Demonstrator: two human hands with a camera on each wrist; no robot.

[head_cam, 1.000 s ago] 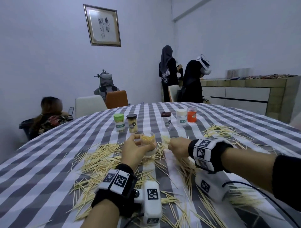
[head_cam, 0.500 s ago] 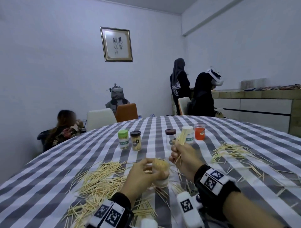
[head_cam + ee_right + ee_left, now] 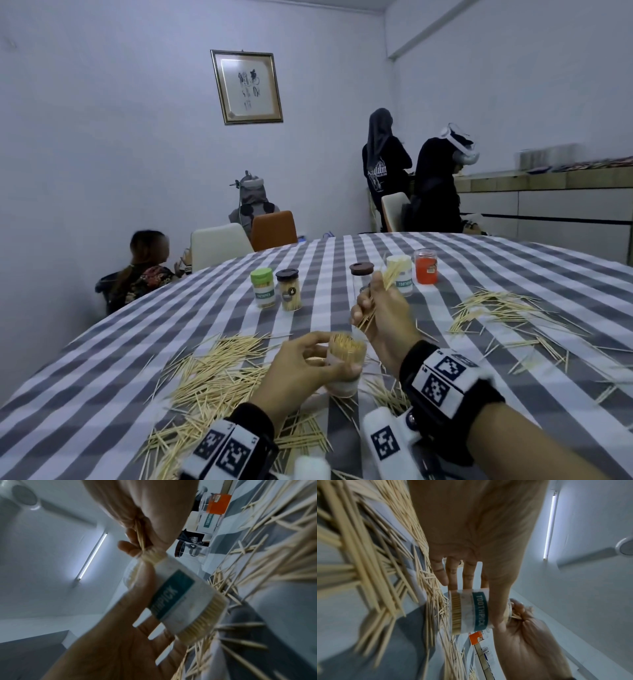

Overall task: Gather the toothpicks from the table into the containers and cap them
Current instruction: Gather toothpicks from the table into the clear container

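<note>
"TOOTHPICK" is read in white on the teal band of the clear open plastic jar [image 3: 471,612]; only "HPICK" is caught from the right wrist. "TOOTHPICK" is also made out on the green-lidded jar [image 3: 263,287]; the white-lidded jar [image 3: 400,279] shows "TOOTHPI".

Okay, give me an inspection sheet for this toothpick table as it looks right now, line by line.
Surface: round table under a grey and white checked cloth.
Job's things: open container nearly full of upright toothpicks; loose toothpicks heaped on the left, a thinner scatter on the right; five more containers stand in a row farther back.
Clutter: nothing seen.
Grips: left hand holds the open container; right hand pinches a bundle of toothpicks just above it.
Cables: nothing seen.
Surroundings: chairs, several people, a framed picture, a sideboard.
</note>
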